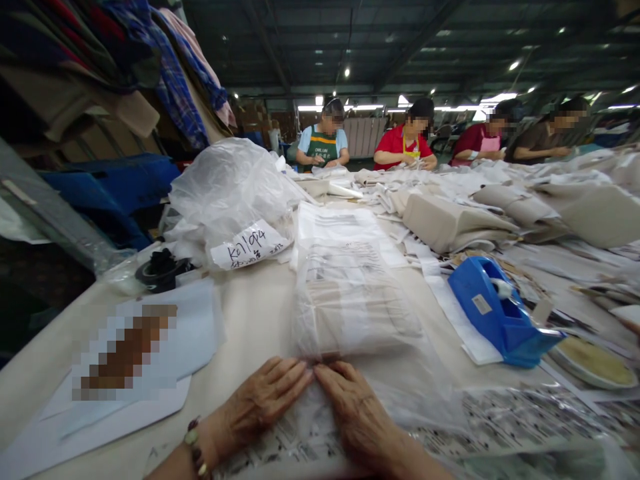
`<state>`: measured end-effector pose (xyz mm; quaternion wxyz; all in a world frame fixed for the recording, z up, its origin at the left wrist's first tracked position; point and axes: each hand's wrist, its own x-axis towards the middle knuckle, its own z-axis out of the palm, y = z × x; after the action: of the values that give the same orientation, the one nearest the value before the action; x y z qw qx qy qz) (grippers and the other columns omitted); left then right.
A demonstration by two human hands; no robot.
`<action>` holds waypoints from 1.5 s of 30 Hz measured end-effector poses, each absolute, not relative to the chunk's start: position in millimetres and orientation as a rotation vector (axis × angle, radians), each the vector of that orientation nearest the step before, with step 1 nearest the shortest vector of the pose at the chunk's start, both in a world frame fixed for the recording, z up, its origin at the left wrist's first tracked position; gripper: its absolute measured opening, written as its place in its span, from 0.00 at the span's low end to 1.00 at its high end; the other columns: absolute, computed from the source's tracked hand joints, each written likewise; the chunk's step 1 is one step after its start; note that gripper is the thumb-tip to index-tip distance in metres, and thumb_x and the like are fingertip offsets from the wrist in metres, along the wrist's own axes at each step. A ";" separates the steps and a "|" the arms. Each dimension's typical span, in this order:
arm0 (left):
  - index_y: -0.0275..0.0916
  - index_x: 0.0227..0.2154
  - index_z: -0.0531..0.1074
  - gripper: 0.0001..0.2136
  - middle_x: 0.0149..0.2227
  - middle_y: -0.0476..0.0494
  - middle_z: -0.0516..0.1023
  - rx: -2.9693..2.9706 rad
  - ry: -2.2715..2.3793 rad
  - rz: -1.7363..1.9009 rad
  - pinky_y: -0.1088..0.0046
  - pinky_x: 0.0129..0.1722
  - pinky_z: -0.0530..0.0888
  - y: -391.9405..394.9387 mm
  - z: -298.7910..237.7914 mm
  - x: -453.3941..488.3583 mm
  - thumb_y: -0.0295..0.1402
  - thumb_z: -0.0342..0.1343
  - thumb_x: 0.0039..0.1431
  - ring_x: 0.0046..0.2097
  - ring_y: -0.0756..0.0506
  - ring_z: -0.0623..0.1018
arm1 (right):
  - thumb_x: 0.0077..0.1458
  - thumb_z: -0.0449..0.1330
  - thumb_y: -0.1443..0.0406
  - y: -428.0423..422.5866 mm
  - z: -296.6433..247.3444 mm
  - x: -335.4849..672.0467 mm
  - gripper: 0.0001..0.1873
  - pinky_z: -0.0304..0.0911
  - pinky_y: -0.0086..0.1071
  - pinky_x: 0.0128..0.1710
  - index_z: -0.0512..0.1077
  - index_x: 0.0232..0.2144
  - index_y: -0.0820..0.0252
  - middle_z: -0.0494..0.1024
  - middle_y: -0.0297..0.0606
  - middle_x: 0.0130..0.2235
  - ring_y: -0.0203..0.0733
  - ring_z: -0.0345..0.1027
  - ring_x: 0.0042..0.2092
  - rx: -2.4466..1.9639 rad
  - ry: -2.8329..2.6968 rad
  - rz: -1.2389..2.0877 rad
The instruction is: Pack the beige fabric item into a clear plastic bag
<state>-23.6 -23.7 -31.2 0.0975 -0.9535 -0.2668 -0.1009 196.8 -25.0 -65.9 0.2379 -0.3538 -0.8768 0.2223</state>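
Observation:
A clear plastic bag (360,327) lies flat in front of me with folded beige cloth inside it. Printed text shows through at its far end. My left hand (265,399) has its fingers bent and close together, gripping the plastic at the near end of the folded cloth. Right beside it, my right hand (356,408) grips the same plastic, and the fingertips of both hands almost meet. Loose plastic spreads out to the right and towards me. What lies under the fingertips is hidden.
A blue tape dispenser (493,307) and a shallow dish (595,360) stand at right. A large filled plastic bag (235,193) with handwriting sits behind on the left. Papers (200,327) lie at left. Beige cloth pieces (455,217) are heaped farther back, where several people work.

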 end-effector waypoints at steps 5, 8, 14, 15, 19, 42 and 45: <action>0.33 0.54 0.61 0.22 0.49 0.40 0.74 -3.015 -0.731 -0.086 0.65 0.50 0.69 -6.6 -20.9 -14.5 0.19 0.45 0.55 0.49 0.43 0.73 | 0.49 0.45 0.76 -19.0 -36.4 237.7 0.29 0.61 0.37 0.54 0.63 0.54 0.67 0.71 0.46 0.53 0.42 0.62 0.54 -0.858 -2.528 0.454; 0.41 0.57 0.59 0.30 0.51 0.42 0.73 -3.155 -0.835 -0.152 0.67 0.51 0.68 -2.0 -23.7 -16.0 0.19 0.47 0.48 0.49 0.44 0.73 | 0.52 0.43 0.78 -8.8 -26.2 301.9 0.30 0.61 0.40 0.54 0.61 0.56 0.60 0.70 0.44 0.55 0.41 0.58 0.58 -0.883 -2.499 0.028; 0.44 0.59 0.57 0.34 0.52 0.43 0.72 -3.204 -0.897 -0.275 0.65 0.53 0.67 -4.1 -29.0 -20.9 0.19 0.46 0.46 0.51 0.43 0.72 | 0.59 0.44 0.76 9.1 -42.7 403.4 0.30 0.55 0.43 0.58 0.53 0.61 0.55 0.67 0.38 0.58 0.41 0.49 0.63 -0.884 -2.684 -0.534; 0.44 0.59 0.57 0.33 0.53 0.43 0.72 -3.198 -0.901 -0.271 0.66 0.54 0.67 -4.9 -27.4 -20.5 0.19 0.46 0.46 0.51 0.43 0.72 | 0.60 0.44 0.75 10.8 -45.3 406.6 0.29 0.54 0.43 0.59 0.53 0.61 0.55 0.66 0.37 0.59 0.41 0.48 0.63 -0.832 -2.729 -0.552; 0.44 0.58 0.57 0.31 0.54 0.45 0.71 -3.177 -0.931 -0.207 0.68 0.55 0.65 -6.9 -18.9 -18.0 0.20 0.46 0.50 0.53 0.45 0.71 | 0.62 0.45 0.71 16.6 -43.6 395.7 0.24 0.53 0.42 0.60 0.55 0.60 0.58 0.65 0.35 0.60 0.42 0.50 0.63 -0.552 -2.869 -0.515; 0.43 0.37 0.73 0.12 0.33 0.49 0.78 -2.946 -1.305 -0.997 0.75 0.37 0.72 3.5 -47.1 -14.9 0.29 0.43 0.60 0.35 0.49 0.76 | 0.61 0.39 0.48 13.6 -38.0 348.1 0.28 0.59 0.29 0.30 0.71 0.27 0.56 0.74 0.36 0.27 0.40 0.66 0.29 -1.275 -2.184 0.791; 0.44 0.27 0.74 0.16 0.25 0.51 0.76 -2.619 -2.043 -1.182 0.75 0.30 0.72 4.6 -46.2 -7.9 0.44 0.45 0.59 0.29 0.48 0.75 | 0.61 0.40 0.49 6.0 -35.2 337.1 0.27 0.56 0.27 0.26 0.64 0.21 0.56 0.68 0.32 0.22 0.36 0.62 0.25 -1.397 -2.019 0.780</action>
<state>-7.9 4.6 -46.2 -0.1910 -0.7292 -0.5687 -0.3291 337.1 6.0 -35.2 0.2791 -0.5207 -0.7526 0.2909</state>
